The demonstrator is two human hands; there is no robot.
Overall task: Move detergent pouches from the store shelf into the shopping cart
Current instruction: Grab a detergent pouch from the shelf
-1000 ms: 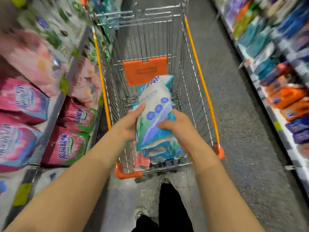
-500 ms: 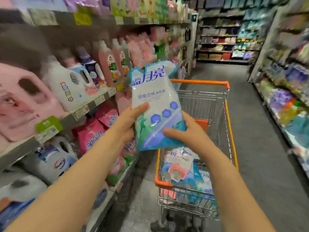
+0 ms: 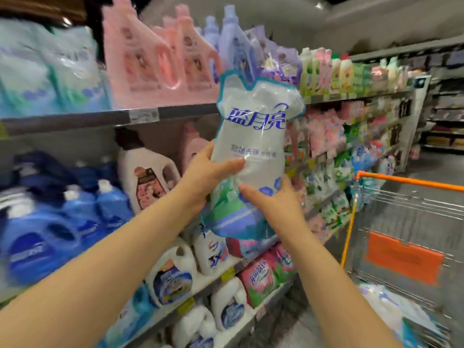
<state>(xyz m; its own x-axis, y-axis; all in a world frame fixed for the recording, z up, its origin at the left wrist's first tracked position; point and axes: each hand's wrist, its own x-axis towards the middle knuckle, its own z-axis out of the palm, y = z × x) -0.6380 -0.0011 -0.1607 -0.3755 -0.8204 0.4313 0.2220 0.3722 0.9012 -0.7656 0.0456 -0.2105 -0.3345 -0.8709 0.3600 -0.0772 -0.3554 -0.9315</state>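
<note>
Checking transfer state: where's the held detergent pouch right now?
Head view, centre: the detergent pouch is held upright between the left hand and right hand, in front of the store shelf, up and left of the shopping cart.

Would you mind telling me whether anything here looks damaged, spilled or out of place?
Nothing stands out. The pouch is roughly upright and looks intact, held by the left hand and right hand before the shelf; the cart stands beside it.

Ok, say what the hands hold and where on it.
One white-and-blue detergent pouch, held upright: the left hand grips its left side at mid-height, the right hand its lower right side.
</note>
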